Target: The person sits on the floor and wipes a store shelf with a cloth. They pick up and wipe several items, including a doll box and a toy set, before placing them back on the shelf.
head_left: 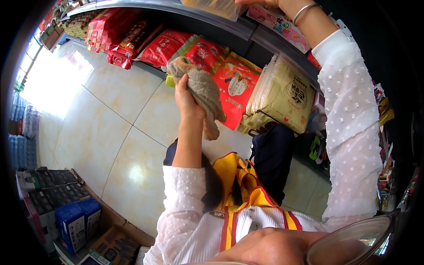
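Observation:
My left hand [189, 101] is closed round a bunched grey-brown cloth [203, 84], with an orange-tinged patch at its top and an end hanging down. The cloth is held up in front of the red bags on the low shelf. Up at the top edge, my right hand [274, 2] is partly cut off by the picture; a bracelet circles its wrist. Its visible fingertip lies at the end of a clear plastic box [216, 8] with thin yellowish contents, and the hand appears to grip it. A pink printed box [280, 27] sits just below that hand.
Red bags [165, 46] and a large beige pack [282, 95] line the low shelf, under a shelf edge [168, 14]. Boxed goods, including blue boxes [77, 223], stand at lower left. Shrink-wrapped bottles [28, 121] are by the left rim. Tiled floor [110, 128] lies between.

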A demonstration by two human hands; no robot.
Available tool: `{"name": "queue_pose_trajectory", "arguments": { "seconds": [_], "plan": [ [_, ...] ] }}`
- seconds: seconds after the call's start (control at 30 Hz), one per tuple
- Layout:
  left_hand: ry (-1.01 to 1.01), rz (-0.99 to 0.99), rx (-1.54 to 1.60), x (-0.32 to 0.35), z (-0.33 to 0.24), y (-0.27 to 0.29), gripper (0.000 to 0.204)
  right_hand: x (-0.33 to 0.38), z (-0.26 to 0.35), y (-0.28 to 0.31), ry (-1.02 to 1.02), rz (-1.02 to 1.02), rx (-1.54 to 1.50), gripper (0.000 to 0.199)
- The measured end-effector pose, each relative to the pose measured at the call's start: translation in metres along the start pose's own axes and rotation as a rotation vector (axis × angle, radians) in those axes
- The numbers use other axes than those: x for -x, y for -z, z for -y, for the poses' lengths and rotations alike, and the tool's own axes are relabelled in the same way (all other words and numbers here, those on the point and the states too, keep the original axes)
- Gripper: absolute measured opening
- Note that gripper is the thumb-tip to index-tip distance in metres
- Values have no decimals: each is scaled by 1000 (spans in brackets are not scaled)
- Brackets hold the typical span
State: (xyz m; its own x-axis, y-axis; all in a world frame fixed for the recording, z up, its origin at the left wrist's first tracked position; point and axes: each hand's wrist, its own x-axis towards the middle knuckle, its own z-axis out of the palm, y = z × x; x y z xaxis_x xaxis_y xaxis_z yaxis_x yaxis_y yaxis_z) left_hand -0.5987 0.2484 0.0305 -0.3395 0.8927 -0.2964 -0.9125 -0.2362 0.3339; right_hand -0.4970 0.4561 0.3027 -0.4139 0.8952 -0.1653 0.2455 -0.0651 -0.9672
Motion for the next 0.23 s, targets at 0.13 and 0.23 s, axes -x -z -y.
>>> {"name": "queue_pose_trajectory", "arguments": {
  "seconds": [0.13,0.23],
  "plan": [
    [-37,-45,-30,1,-8,0,35,7,6,-12,-19,-9,-61,38],
    [-29,-36,-60,8,-4,-12,38,-4,2,-5,14,111,-74,43]
  ]
}}
